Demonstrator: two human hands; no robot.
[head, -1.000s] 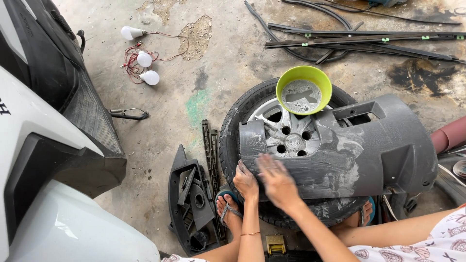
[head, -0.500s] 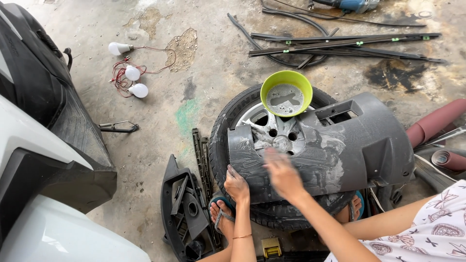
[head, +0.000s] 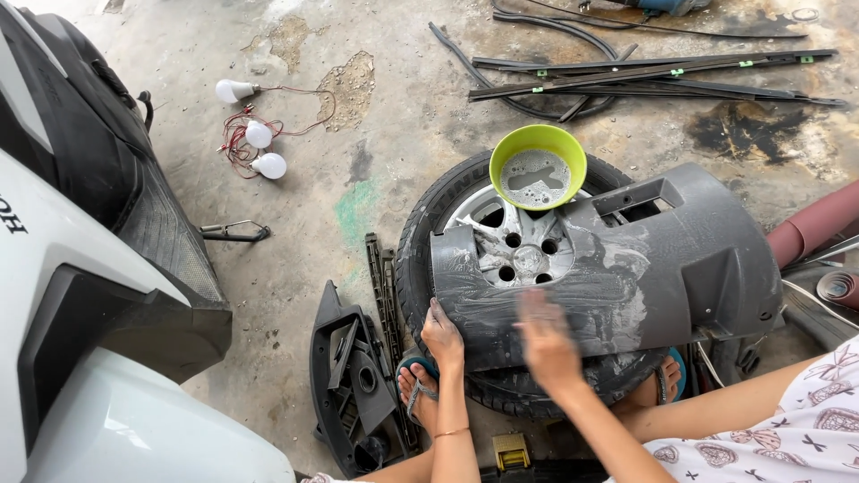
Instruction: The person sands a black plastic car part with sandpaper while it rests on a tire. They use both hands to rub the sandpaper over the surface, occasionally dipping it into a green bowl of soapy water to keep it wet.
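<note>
A grey plastic body panel (head: 680,259), wet and streaked with foam, lies across a car wheel with a silver rim (head: 514,246) on the concrete floor. My left hand (head: 441,335) grips the panel's near left edge. Blurred with motion, my right hand (head: 546,338) presses flat on the panel's wet surface a little to the right; I cannot tell whether it holds a pad or paper. A lime green bowl (head: 538,165) of soapy water rests on the far side of the tyre.
A white and black vehicle bumper (head: 85,286) fills the left side. A black plastic trim piece (head: 353,385) lies by my left foot. Three light bulbs on red wires (head: 255,134) and long black strips (head: 644,76) lie farther off. Reddish-brown rolls (head: 819,224) lie at the right.
My right hand has slid rightward and nearer along the panel's wet surface. The view has shifted slightly. My left hand stays on the panel edge.
</note>
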